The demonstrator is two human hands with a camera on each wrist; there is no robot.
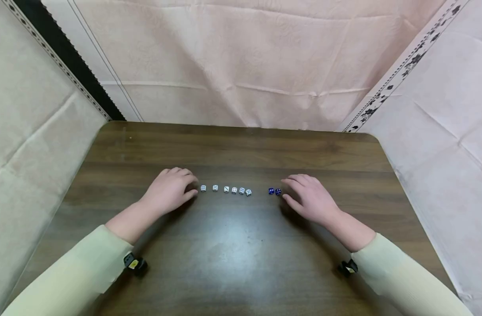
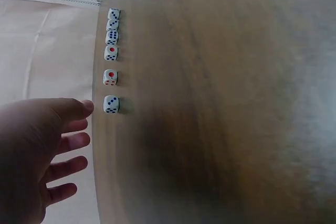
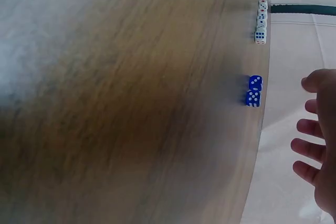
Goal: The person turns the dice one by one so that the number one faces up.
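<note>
Several small white dice lie in a row across the table, the leftmost white die [image 1: 203,188] close beside my left hand [image 1: 170,188]. That hand holds nothing, its fingers loosely bent and parted, and in the left wrist view the thumb [image 2: 71,109] points toward the nearest white die [image 2: 111,104]. To the right of the white row, past a gap, sit two blue dice, one blue die [image 1: 271,191] right against the other blue die [image 1: 278,192]. My right hand [image 1: 310,197] is just right of this pair, fingers relaxed and spread, holding nothing.
The dice rest on a brown wood-grain table [image 1: 225,149] with rounded far corners. Pale cloth [image 1: 264,57] hangs behind it, and more white cloth [image 1: 454,109] flanks both sides. A small black device [image 1: 135,264] is worn at each sleeve cuff.
</note>
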